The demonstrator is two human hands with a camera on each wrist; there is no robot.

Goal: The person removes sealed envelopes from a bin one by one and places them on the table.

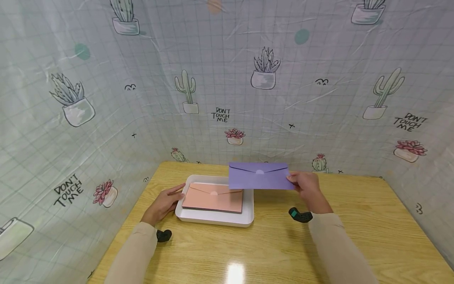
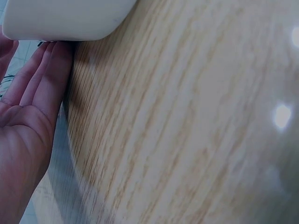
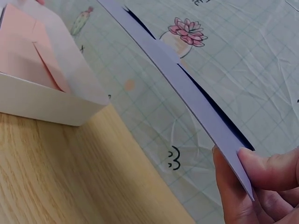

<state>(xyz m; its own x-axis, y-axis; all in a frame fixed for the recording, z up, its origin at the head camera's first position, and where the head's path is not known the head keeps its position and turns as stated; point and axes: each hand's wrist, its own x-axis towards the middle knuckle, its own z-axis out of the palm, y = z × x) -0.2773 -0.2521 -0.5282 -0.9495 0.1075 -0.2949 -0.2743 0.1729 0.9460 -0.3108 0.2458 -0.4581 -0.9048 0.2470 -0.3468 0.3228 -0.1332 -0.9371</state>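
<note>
Sleeves (image 1: 133, 252), pale and long, come in from the bottom edge, with a black wrist device (image 1: 300, 215) at each cuff, above a glossy wooden table (image 1: 213, 252).

The left hand (image 1: 166, 201) is at the left end of a shallow white tray (image 1: 216, 219). Its fingers are fairly straight and lie against the tray's wall, touching it rather than wrapped around it.

Inside the tray, a pink envelope (image 1: 213, 199) lies flat, flap side up; a dark edge shows beneath it, but what that belongs to is unclear.

The right hand (image 1: 306, 185) pinches the right end of a purple envelope (image 1: 259, 180), thumb on the flap side and fingers behind. The envelope is in the air, its left end in front of the tray's back right corner in the head view, and the right wrist view shows it apart from the tray.

The step in hand looks like moving this envelope while the tray is steadied; its direction cannot be told. The next move seems to call for a firm pinch and enough height to clear the rim.

Farthest off, a wrinkled sheet (image 1: 291, 106) printed with potted cacti hangs behind the table.
</note>
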